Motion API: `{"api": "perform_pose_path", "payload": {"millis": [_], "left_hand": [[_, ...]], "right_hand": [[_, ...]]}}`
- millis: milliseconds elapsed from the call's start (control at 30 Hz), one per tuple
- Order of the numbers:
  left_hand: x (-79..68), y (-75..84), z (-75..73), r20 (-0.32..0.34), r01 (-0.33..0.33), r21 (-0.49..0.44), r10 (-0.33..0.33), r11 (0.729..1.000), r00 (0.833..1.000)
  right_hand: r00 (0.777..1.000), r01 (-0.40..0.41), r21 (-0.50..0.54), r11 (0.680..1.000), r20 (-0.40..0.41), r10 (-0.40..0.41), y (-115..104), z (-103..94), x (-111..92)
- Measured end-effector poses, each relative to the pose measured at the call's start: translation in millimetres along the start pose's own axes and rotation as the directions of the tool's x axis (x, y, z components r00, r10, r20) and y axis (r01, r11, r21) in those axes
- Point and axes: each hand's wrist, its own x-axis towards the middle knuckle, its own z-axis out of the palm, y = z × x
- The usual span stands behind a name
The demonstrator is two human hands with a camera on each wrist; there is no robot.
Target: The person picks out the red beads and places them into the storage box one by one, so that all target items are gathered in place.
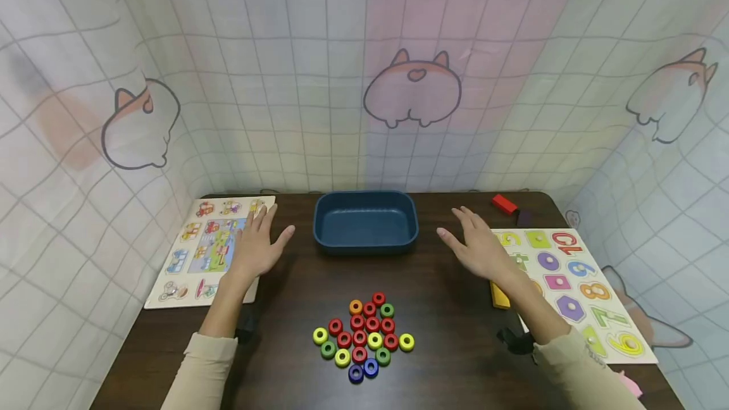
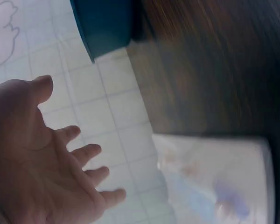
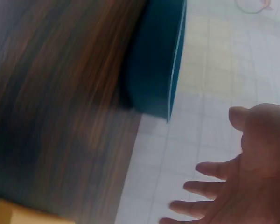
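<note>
My left hand [image 1: 258,248] hovers with fingers spread over the right part of a picture puzzle board [image 1: 165,258], palm empty in the left wrist view. On the other side, my right hand [image 1: 479,247] is held out with straight fingers, holding nothing, beside a number-and-shape puzzle board [image 1: 617,296]. Between the hands, at the back of the table, stands a dark blue rectangular tray [image 1: 366,250]. In front of it lies a loose cluster of small rings in red, yellow, green, orange and blue, among them an orange ring [image 1: 350,303] and a dark blue ring [image 1: 355,379].
A red block [image 1: 504,204] and a dark block [image 1: 524,218] lie at the back right. Under the right forearm sits a yellow block [image 1: 500,297]. A pink object [image 1: 629,385] lies at the front right. Patterned curtains [image 1: 319,112] enclose the dark wooden table [image 1: 438,309].
</note>
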Motion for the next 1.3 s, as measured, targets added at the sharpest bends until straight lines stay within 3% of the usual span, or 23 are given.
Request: {"api": "perform_pose_path", "payload": {"millis": [133, 200, 267, 367, 533, 600, 633, 733, 833, 933, 1067, 1167, 1300], "left_hand": [[4.4, 6.3, 11.8, -0.017, -0.022, -0.157, 0.02, 0.987, 1.0], [6.2, 10.2, 17.8, 0.013, 0.003, -0.323, 0.002, 0.946, 1.0], [8.3, 16.0, 23.7, 0.059, 0.052, -0.508, -0.026, 0.86, 0.998], [9.9, 25.0, 31.6, 0.103, 0.122, -0.722, -0.068, 0.681, 0.992], [10.5, 40.8, 39.6, 0.104, 0.135, -0.893, -0.095, 0.428, 0.99], [9.7, 46.1, 42.0, 0.108, 0.132, -0.935, -0.089, 0.33, 0.99], [9.2, 48.2, 43.4, 0.109, 0.13, -0.947, -0.086, 0.295, 0.99], [8.9, 50.4, 50.3, 0.102, 0.12, -0.965, -0.086, 0.235, 0.991], [11.1, 47.1, 59.4, 0.094, 0.111, -0.975, -0.098, 0.192, 0.991], [15.0, 40.6, 69.2, 0.068, 0.085, -0.98, -0.099, 0.18, 0.993], [18.4, 35.3, 76.6, 0.014, 0.031, -0.982, -0.089, 0.184, 0.996], [18.6, 34.9, 78.6, -0.006, 0.007, -0.988, -0.085, 0.156, 0.996], [18.4, 37.1, 81.9, -0.025, -0.018, -0.995, -0.068, 0.1, 0.997]], "right_hand": [[1.0, -0.019, 0.116, 0.993, 0.021, 0.016, -11.8, 4.7, -4.6], [0.999, -0.033, 0.17, 0.985, 0.038, 0.027, -17.4, 9.2, -4.9], [0.996, -0.058, 0.257, 0.965, 0.08, 0.038, -21.9, 15.3, -4.0], [0.984, -0.098, 0.411, 0.906, 0.177, 0.025, -25.9, 28.9, -0.3], [0.93, -0.166, 0.626, 0.762, 0.357, -0.091, -27.9, 52.9, 7.6], [0.895, -0.191, 0.658, 0.728, 0.421, -0.146, -29.5, 62.6, 9.3], [0.878, -0.203, 0.665, 0.718, 0.449, -0.167, -30.7, 67.9, 9.7], [0.837, -0.221, 0.67, 0.708, 0.504, -0.215, -37.2, 82.7, 10.2], [0.819, -0.218, 0.671, 0.709, 0.521, -0.241, -46.1, 95.3, 10.5], [0.822, -0.209, 0.674, 0.708, 0.514, -0.246, -53.7, 104.4, 11.6], [0.83, -0.208, 0.673, 0.71, 0.506, -0.236, -58.1, 110.5, 13.5], [0.83, -0.215, 0.672, 0.709, 0.508, -0.229, -58.6, 112.7, 14.4], [0.837, -0.228, 0.674, 0.703, 0.504, -0.212, -58.7, 112.3, 13.1]]}}
